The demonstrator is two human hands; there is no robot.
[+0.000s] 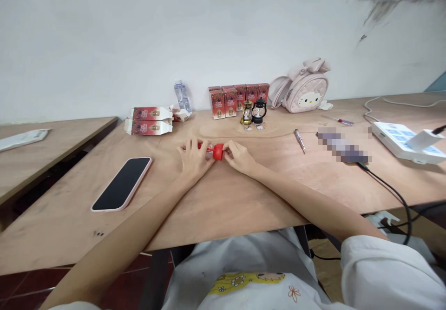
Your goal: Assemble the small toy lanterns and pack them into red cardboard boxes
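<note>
A small red lantern (218,151) with a clear middle lies on its side on the wooden table, its base toward the right. My left hand (196,157) is wrapped round the lantern's body and hides part of it. At the base, the fingers of my right hand (238,155) pinch together; whether something small sits between them is hidden. Farther back stand a gold lantern (246,113) and a black lantern (259,111), side by side and upright, with small flat pieces in front of them.
Red boxes (230,102) stand by the wall; opened boxes (150,121) lie left, near a plastic bottle (182,96). A phone (121,184) lies left. Rightward are a pink bag (307,91), a screwdriver (299,141), another screwdriver (343,122), a blurred device (341,145) with a cable, and a power strip (400,138).
</note>
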